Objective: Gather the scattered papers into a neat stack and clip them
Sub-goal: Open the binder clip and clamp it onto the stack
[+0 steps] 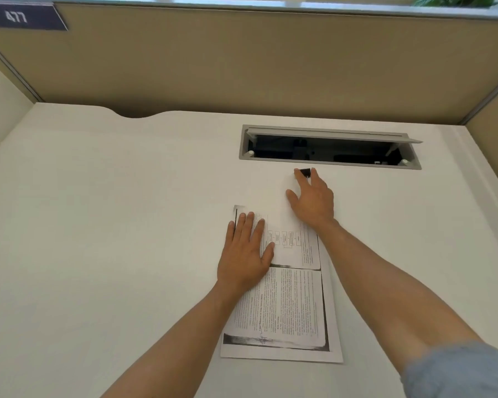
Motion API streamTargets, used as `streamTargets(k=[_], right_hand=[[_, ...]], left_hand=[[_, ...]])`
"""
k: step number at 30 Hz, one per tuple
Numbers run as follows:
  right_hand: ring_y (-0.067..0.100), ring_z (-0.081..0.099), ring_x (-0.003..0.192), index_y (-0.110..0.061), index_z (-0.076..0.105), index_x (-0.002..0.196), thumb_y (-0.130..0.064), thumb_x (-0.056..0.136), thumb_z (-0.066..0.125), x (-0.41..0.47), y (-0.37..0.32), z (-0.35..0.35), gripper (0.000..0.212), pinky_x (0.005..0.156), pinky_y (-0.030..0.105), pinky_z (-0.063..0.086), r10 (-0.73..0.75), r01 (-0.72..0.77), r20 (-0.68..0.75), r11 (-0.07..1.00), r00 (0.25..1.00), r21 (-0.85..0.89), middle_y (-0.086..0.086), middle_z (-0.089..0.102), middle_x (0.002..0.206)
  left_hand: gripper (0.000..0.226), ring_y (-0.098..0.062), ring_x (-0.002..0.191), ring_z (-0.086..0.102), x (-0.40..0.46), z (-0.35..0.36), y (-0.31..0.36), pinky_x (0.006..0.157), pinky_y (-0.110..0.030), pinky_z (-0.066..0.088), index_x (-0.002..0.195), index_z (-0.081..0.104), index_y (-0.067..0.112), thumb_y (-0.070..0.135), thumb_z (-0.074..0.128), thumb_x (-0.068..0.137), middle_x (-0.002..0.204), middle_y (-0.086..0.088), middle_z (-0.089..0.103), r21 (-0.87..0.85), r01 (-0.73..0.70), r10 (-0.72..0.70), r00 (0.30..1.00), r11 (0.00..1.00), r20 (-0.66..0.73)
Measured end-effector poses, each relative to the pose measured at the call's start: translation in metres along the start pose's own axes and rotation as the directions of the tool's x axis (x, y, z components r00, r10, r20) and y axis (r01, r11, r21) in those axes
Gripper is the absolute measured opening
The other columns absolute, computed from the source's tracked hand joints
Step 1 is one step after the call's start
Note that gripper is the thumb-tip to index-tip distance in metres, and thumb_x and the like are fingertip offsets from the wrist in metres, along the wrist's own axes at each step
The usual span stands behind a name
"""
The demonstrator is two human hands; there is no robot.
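Note:
A stack of printed papers [288, 305] lies on the white desk [98, 225], its edges roughly aligned. My left hand [246, 254] presses flat on the stack's upper left part, fingers apart. Beyond the far end of the stack, my right hand [312, 199] reaches forward with fingers spread. Its fingertips touch a small black binder clip [305, 172] that rests on the desk. The fingers are at both sides of the clip, and I cannot tell if they grip it.
An open cable tray slot [329, 147] with a raised grey lid is set in the desk just behind the clip. A tan partition wall [242, 67] closes off the back and sides. A curved cutout [135, 114] sits at the desk's back edge.

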State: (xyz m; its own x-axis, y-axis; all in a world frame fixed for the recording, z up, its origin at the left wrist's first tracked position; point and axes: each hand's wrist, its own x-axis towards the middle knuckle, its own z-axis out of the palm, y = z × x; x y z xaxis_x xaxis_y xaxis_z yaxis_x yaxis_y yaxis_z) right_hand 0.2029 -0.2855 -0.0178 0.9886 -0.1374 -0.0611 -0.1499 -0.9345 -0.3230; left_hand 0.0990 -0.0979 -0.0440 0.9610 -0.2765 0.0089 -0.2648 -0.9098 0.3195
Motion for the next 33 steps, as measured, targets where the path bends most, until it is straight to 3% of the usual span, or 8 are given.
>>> streamTargets(k=[4,8,13,19,24,29,31,33], right_hand=[[0.033,0.029,0.141,-0.029,0.036,0.146,-0.049,0.097,0.038,0.013,-0.001,0.001,0.052,0.111,0.048,0.025,-0.028,0.031,0.030,0.993,0.999,-0.117,0.013,0.023,0.157],[0.029,0.049,0.115,-0.020,0.059,0.124,-0.035,0.097,0.049,0.012,-0.001,-0.003,0.033,0.094,0.038,0.042,-0.067,0.064,-0.100,0.997,0.993,-0.033,0.014,0.049,0.131],[0.024,0.049,0.094,-0.014,0.067,0.106,-0.019,0.098,0.050,0.008,-0.002,-0.007,0.019,0.073,0.026,0.044,-0.044,0.053,-0.119,0.996,0.992,0.072,0.012,0.048,0.113],[0.021,0.048,0.100,-0.012,0.065,0.111,-0.006,0.095,0.053,0.000,-0.006,-0.017,0.021,0.078,0.023,0.041,0.028,-0.001,-0.101,0.967,0.994,0.253,0.011,0.042,0.121],[0.016,0.047,0.110,-0.019,0.067,0.109,-0.009,0.095,0.056,-0.028,-0.019,-0.027,0.021,0.088,0.020,0.042,-0.008,0.088,-0.219,0.929,0.976,0.359,0.008,0.043,0.123],[0.009,0.062,0.087,-0.029,0.069,0.103,-0.015,0.090,0.063,-0.077,-0.034,-0.030,0.020,0.078,0.016,0.052,0.040,0.049,-0.108,0.705,0.993,0.708,-0.003,0.055,0.114],[0.010,0.065,0.084,-0.027,0.071,0.101,-0.013,0.089,0.064,-0.094,-0.037,-0.029,0.019,0.077,0.021,0.054,0.051,-0.002,-0.033,0.566,0.998,0.824,-0.008,0.064,0.106],[0.016,0.067,0.088,-0.027,0.071,0.102,-0.013,0.090,0.064,-0.110,-0.040,-0.026,0.020,0.078,0.026,0.055,0.048,-0.053,0.036,0.457,0.998,0.888,-0.009,0.067,0.100]], left_hand=[[0.065,-0.018,0.150,-0.007,0.000,0.000,0.000,0.122,-0.041,-0.005,0.155,0.015,0.020,0.052,0.023,0.099,0.164,-0.005,0.005,0.000,0.004,-0.004,1.000,1.000,0.009],[0.066,-0.017,0.150,-0.009,0.000,0.000,-0.001,0.122,-0.040,-0.006,0.155,0.013,0.021,0.054,0.020,0.098,0.164,-0.003,0.003,0.001,0.011,-0.011,1.000,1.000,0.016],[0.066,-0.016,0.150,-0.009,0.000,-0.001,-0.001,0.122,-0.040,-0.005,0.155,0.013,0.021,0.054,0.020,0.098,0.164,-0.003,0.003,-0.001,0.013,-0.013,1.000,1.000,0.023],[0.066,-0.016,0.150,-0.010,0.000,-0.002,-0.001,0.122,-0.040,-0.006,0.155,0.012,0.022,0.055,0.019,0.098,0.164,-0.003,0.002,-0.003,0.013,-0.013,0.999,1.000,0.030],[0.067,-0.018,0.150,-0.008,0.000,-0.003,0.000,0.122,-0.041,-0.007,0.155,0.014,0.021,0.055,0.019,0.098,0.164,-0.004,0.004,-0.007,0.004,-0.004,1.000,1.000,0.025],[0.060,-0.027,0.150,0.007,0.005,-0.020,0.003,0.117,-0.050,-0.016,0.146,0.038,0.019,0.053,0.028,0.097,0.159,-0.008,0.025,0.086,-0.037,0.036,0.999,0.996,0.012],[0.045,-0.026,0.142,0.032,0.007,-0.029,0.009,0.121,-0.046,0.003,0.132,0.054,0.017,0.044,0.043,0.097,0.146,-0.006,0.048,-0.044,-0.081,0.078,0.995,0.996,-0.064],[0.030,-0.016,0.118,0.056,0.006,-0.043,0.019,0.109,-0.036,0.038,0.120,0.063,0.017,0.033,0.051,0.097,0.123,0.000,0.064,-0.378,-0.046,0.015,0.996,0.925,-0.084]])
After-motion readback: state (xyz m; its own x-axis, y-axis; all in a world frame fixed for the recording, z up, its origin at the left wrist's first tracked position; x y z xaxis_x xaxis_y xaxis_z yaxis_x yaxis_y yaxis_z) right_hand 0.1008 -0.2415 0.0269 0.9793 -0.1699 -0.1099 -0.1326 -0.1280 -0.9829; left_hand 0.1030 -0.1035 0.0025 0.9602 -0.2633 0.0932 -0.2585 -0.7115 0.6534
